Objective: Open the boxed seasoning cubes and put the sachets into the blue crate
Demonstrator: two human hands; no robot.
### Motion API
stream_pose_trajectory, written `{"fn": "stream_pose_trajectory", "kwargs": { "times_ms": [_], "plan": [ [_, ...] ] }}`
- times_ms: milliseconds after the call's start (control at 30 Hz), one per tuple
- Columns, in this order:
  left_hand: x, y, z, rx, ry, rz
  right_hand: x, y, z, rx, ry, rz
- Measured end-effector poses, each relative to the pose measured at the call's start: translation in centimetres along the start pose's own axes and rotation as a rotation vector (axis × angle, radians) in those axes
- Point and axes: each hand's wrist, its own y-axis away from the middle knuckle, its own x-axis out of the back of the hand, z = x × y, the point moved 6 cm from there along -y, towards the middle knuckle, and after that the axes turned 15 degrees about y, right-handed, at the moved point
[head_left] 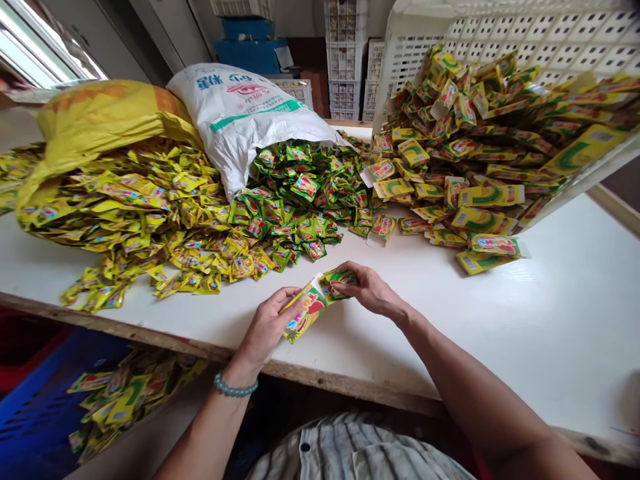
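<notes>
My left hand [265, 327] is closed around a small yellow and green candy box [304, 315], held tilted above the table near its front edge. The box's open end points up and to the right. My right hand [370, 288] pinches green and yellow candy packets [336, 285] right at that open end; I cannot tell how far they are inside. Beyond my hands lie a heap of green packets [310, 227] and, to its left, a heap of yellow packets [150, 207].
A yellow sack [110, 113] and a white sack [250, 107] spill the packets onto the white table [400, 347]. At right, a tipped white crate [550, 40] holds many boxes [490, 195]. Below left stands a blue crate [40, 407] with filled boxes [127, 400].
</notes>
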Motion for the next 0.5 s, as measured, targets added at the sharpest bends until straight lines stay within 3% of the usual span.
{"fn": "stream_pose_trajectory", "kwargs": {
  "times_ms": [100, 200, 367, 500],
  "plan": [
    [-0.3, 0.3, 0.0, 0.038, 0.050, -0.009, -0.2, 0.1, 0.3, 0.007, 0.069, -0.090],
    [-0.7, 0.4, -0.1, 0.061, -0.024, -0.095, -0.6, 0.2, -0.3, 0.071, 0.173, -0.149],
    [-2.1, 0.1, -0.9, 0.118, -0.067, -0.200, -0.6, 0.3, -1.1, 0.032, 0.390, 0.065],
    [-2.4, 0.0, -1.3, 0.118, -0.039, -0.115, -1.3, 0.7, -1.6, 0.026, 0.515, 0.122]
  ]
}}
